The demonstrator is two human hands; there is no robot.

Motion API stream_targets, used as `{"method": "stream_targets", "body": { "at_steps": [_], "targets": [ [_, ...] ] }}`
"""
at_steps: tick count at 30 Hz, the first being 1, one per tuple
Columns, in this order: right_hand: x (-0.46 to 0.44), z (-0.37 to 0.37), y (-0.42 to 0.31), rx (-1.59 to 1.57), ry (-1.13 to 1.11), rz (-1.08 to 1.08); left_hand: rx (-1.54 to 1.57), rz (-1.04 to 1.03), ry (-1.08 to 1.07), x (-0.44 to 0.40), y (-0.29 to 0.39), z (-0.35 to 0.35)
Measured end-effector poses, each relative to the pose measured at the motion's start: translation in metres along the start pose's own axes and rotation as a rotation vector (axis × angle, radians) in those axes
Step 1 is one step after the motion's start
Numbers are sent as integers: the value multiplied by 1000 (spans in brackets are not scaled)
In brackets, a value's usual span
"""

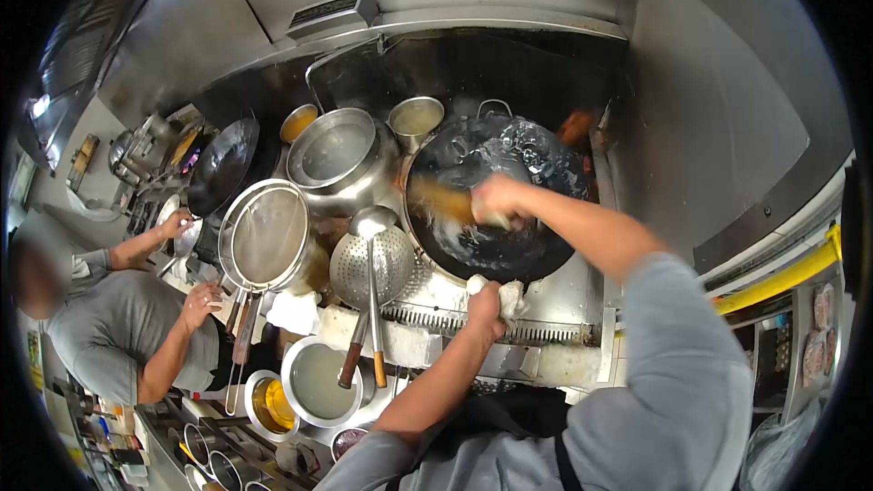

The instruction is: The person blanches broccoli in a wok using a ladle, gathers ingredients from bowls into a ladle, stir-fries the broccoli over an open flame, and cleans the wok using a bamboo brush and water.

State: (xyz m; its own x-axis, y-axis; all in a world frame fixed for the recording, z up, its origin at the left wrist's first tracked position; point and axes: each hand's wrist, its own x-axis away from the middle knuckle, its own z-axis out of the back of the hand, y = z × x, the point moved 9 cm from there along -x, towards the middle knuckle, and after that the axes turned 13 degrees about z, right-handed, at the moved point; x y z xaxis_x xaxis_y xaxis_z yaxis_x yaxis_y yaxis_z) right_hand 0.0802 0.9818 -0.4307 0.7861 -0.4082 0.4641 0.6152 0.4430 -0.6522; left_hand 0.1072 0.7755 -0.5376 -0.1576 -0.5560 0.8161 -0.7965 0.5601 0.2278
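A large black wok point(559, 236) sits on the range in front of me, its inside wet and shiny. My right hand point(502, 200) reaches over it, closed on a tan wok brush point(441, 199) that is smeared by motion. Whether the bristles touch the metal I cannot tell. At the wok's near rim, my left hand point(486, 309) is closed on a folded white cloth point(513, 301). The cloth lies against the rim.
Left of the wok stand a steel pot point(350, 184), a mesh strainer point(269, 235), a perforated skimmer point(346, 268) and a ladle point(373, 223). A bowl of cloudy liquid point(325, 382) is nearer me. A co-worker point(136, 318) works at the left. A steel wall point(718, 100) bounds the right.
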Motion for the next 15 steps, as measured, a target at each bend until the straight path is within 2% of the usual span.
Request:
{"method": "stream_targets", "body": {
  "at_steps": [1, 2, 3, 5, 6, 7, 8, 9, 10, 11, 12, 13, 14, 15],
  "targets": [
    [-17, 30, 12, -397, 365, 1, 15, 3, 4, 4, -2, 2],
    [-15, 48, 13, -534, 677, 34, -21, 2, 42, 9, 1, 3],
    [0, 29, -1, -591, 674, 84, -65, 1, 75, 15, 7, 3],
    [49, -14, -36, -323, 366, 13, -49, 15, 61, 31, 8, -6],
    [70, -31, -37, -198, 249, 58, -63, -11, 70, 37, 12, -9],
    [81, -35, -23, 133, 270, 309, -75, -39, 84, 41, 15, -6],
    [117, -26, -35, 186, 107, 250, -48, -48, 126, 36, 14, -1],
    [130, -8, -16, 337, 33, 69, -47, -50, 121, 26, 15, 1],
    [138, 21, -25, 495, 29, -61, -53, -72, 139, 16, 12, 9],
    [93, 42, 8, 744, 40, -185, -62, -96, 154, 11, 13, 10],
    [44, 65, 48, 609, 117, -292, -39, -98, 140, 25, 15, 4],
    [21, 90, 35, 528, 429, -224, -24, -95, 145, 23, 12, 6],
    [-4, 86, 29, 380, 398, -98, -19, -97, 122, 20, 10, 7],
    [32, 64, 8, 93, 562, -161, -28, -105, 96, 17, 14, 7]
  ]
}}
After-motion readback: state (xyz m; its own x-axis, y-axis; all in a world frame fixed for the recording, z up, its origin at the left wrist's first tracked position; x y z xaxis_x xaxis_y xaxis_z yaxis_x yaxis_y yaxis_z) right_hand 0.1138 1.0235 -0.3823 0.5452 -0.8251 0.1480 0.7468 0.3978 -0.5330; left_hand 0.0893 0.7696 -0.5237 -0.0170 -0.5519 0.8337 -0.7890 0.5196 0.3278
